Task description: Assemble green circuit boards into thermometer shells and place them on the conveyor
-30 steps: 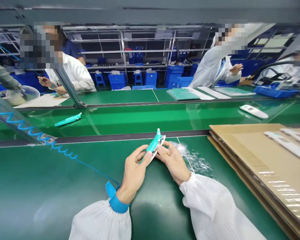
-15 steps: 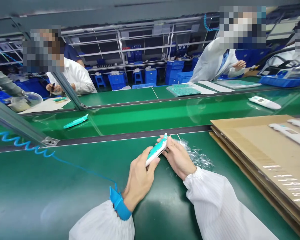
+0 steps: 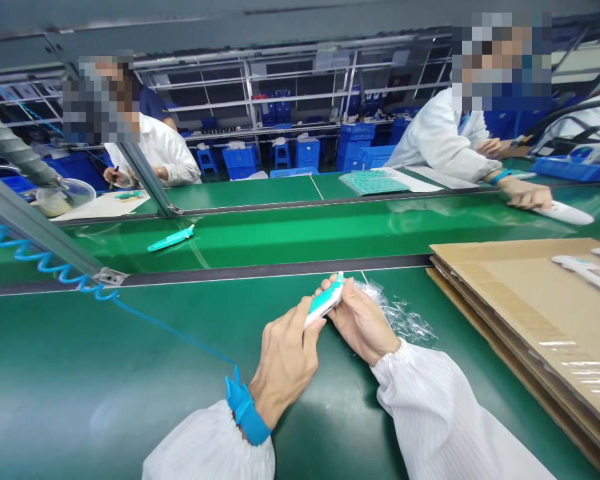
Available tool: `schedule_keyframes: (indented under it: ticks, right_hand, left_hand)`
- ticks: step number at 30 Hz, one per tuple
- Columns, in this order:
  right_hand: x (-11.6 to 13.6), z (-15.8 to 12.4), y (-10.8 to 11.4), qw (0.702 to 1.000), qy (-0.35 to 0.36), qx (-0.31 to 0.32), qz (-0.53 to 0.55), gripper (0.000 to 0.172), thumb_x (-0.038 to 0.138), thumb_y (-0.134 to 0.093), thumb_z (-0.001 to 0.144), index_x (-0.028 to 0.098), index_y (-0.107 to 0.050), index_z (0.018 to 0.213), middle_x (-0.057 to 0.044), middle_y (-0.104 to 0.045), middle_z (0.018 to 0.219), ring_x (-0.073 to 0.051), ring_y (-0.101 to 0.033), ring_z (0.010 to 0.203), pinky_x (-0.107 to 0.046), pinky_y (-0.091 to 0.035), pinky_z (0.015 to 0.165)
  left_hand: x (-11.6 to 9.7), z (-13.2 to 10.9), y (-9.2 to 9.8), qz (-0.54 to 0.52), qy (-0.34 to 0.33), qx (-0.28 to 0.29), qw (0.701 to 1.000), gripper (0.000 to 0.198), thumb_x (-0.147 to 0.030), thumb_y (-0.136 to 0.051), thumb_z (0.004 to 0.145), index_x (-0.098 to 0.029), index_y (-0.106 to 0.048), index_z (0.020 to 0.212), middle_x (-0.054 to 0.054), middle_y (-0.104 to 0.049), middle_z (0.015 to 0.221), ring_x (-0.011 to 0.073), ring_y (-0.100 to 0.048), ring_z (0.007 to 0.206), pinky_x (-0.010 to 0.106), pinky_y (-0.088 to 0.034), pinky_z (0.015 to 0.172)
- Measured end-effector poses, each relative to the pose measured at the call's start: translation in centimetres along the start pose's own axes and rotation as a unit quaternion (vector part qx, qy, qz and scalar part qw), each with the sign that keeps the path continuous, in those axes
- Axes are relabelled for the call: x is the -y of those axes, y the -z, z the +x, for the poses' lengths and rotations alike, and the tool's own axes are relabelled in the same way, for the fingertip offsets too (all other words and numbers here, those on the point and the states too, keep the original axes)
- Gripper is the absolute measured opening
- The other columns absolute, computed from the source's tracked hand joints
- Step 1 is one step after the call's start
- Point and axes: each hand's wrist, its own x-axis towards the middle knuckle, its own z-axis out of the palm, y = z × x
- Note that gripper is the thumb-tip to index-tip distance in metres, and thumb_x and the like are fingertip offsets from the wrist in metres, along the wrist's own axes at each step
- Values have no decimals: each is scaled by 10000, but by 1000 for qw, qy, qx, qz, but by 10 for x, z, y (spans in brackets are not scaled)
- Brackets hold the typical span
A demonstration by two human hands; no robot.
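Observation:
Both my hands are around a slim white and teal handheld thermometer, tilted with its narrow tip up and away from me, above the green bench. My left hand is closed on its lower end, thumb on the near side. The fingers of my right hand close around the upper end near the tip; some of them are hidden behind it. A blue wrist strap with a cord is on my left wrist. Crumpled clear plastic film lies just beyond my right hand.
Stacked cardboard sheets at right bear white thermometers. A teal thermometer-shaped piece lies on the green conveyor belt. Across it, a co-worker's hand grips a white thermometer. A metal post and coiled blue cord stand left.
The co-worker at right has reached down onto the belt and taken hold of the white thermometer. The teal piece has shifted right along the belt. My hands keep the same hold; the view has shifted slightly.

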Motion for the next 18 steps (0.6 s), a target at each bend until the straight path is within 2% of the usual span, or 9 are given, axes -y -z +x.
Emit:
schedule_keyframes:
  ticks: [7, 11, 13, 18]
  right_hand:
    - [0, -4, -4, 1000, -9, -3, -11, 391, 570, -765, 800, 279, -665, 1042, -14, -684, 1117, -223, -632, 1134, -401, -516, 992]
    - [-4, -1, 0, 1000, -5, -10, -15, 404, 594, -772, 779, 281, -675, 1016, -13, -684, 1086, -228, -650, 1115, -407, -529, 984]
    - [-5, -1, 1, 1000, -8, -16, -7, 406, 585, -794, 757, 276, -680, 993, -12, -687, 1055, -233, -655, 1107, -407, -536, 976]
    - [-4, -1, -1, 999, -36, -17, 24, 402, 541, -834, 728, 267, -690, 985, -8, -695, 1024, -239, -652, 1122, -411, -531, 1000]
  left_hand:
    - [0, 0, 3, 64, -15, -17, 998, 388, -344, -494, 997, -201, -626, 1332, 143, -769, 1090, 289, -745, 948, 349, -554, 782]
    - [-2, 0, 1, 91, 7, 23, 996, 419, -397, -476, 1004, -185, -597, 1345, 155, -762, 1103, 299, -750, 884, 340, -542, 699]
    - [-1, 0, -1, 88, 9, 36, 995, 440, -412, -467, 1007, -164, -583, 1352, 166, -756, 1121, 311, -750, 893, 349, -543, 698]
    - [0, -1, -3, 64, -2, 12, 998, 419, -381, -458, 1008, -160, -598, 1335, 176, -766, 1054, 303, -750, 881, 350, -534, 729]
